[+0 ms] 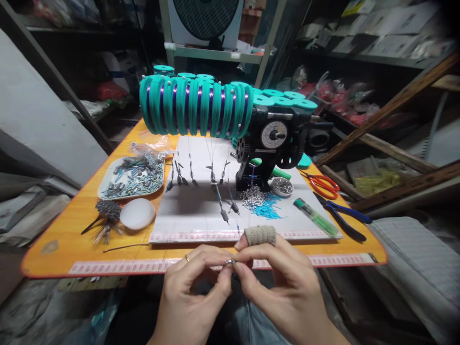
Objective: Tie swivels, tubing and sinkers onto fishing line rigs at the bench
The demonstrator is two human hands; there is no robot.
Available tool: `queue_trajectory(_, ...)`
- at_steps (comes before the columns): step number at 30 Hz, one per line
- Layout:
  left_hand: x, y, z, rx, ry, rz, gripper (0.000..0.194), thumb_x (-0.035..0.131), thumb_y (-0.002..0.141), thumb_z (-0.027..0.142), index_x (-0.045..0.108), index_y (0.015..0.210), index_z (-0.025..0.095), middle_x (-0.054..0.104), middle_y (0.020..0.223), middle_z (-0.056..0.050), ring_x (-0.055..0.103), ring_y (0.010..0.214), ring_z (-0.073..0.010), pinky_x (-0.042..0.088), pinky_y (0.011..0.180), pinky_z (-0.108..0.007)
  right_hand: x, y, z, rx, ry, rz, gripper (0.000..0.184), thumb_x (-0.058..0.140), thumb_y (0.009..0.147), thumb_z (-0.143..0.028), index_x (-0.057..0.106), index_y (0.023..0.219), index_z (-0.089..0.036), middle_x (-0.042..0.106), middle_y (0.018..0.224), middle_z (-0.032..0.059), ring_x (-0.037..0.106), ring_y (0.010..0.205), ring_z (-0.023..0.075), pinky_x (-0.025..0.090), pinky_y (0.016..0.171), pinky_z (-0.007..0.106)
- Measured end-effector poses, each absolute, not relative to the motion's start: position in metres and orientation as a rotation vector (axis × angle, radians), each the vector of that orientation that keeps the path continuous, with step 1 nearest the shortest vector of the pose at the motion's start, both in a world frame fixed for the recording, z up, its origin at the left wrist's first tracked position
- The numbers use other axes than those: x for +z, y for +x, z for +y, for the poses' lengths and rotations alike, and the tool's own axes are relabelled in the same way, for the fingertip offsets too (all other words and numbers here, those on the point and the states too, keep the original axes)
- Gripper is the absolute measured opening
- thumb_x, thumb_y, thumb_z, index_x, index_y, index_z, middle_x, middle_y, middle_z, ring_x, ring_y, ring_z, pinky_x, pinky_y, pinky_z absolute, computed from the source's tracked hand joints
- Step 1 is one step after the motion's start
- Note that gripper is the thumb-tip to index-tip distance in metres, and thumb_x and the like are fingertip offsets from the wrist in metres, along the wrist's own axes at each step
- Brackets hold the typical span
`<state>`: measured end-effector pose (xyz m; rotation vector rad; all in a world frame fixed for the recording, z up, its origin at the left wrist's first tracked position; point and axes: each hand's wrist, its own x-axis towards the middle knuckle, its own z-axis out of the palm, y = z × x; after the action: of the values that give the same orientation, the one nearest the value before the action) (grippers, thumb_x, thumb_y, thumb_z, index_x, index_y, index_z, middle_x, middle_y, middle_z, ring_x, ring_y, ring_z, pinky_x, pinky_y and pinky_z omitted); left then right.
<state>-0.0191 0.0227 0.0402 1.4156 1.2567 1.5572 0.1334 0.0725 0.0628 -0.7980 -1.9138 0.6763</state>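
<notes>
My left hand (196,292) and my right hand (287,282) meet at the table's front edge, thumb and forefinger pinched in each. Between their fingertips sits a small shiny metal fitting (229,261), too small to name exactly. A cloth wrap (260,235) covers one finger of my right hand. Just beyond, fishing rigs with grey sinkers (224,215) hang on thin lines over a white board (194,218). Those lines come down from a row of teal foam spools (196,106) wound with purple line, held on a black geared stand (275,139).
Left are a tray of small rig parts (104,190), a white dish (137,214) and a dark wire bundle (108,213). Right are silver beads (253,196), blue tubes (266,209), a round tin (282,187), a green tube (316,218), red scissors (325,186) and blue-handled pliers (341,213).
</notes>
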Motion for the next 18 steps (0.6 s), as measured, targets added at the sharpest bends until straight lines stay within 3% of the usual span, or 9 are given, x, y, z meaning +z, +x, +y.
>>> queue_trajectory(9, 0.0343, -0.0223, 0.0192, 1.505, 1.369, 1.217, 0.020, 0.063, 0.089, 0.010, 0.073, 0.094, 0.026, 0.073, 0.091, -0.003, 0.070, 0.076, -0.0159, 0.060, 0.063, -0.023, 0.0634, 0.1338, 0.0707, 0.697, -0.738, -1.898, 0.016, 0.069, 0.080, -0.004, 0.072, 0.090, -0.017, 0.070, 0.088, 0.0035, 0.069, 0.081, 0.0118, 0.058, 0.071, 0.017)
queue_trajectory(18, 0.0378, -0.0222, 0.0213, 1.524, 1.462, 1.277, 0.021, 0.064, 0.087, 0.007, 0.073, 0.092, 0.026, 0.074, 0.090, -0.002, 0.072, 0.080, -0.0174, 0.061, 0.066, -0.023, 0.0659, 0.1333, 0.0728, 0.673, -0.752, -1.938, 0.016, 0.067, 0.081, -0.004, 0.071, 0.090, -0.017, 0.070, 0.085, 0.0032, 0.068, 0.077, 0.0119, 0.058, 0.067, 0.018)
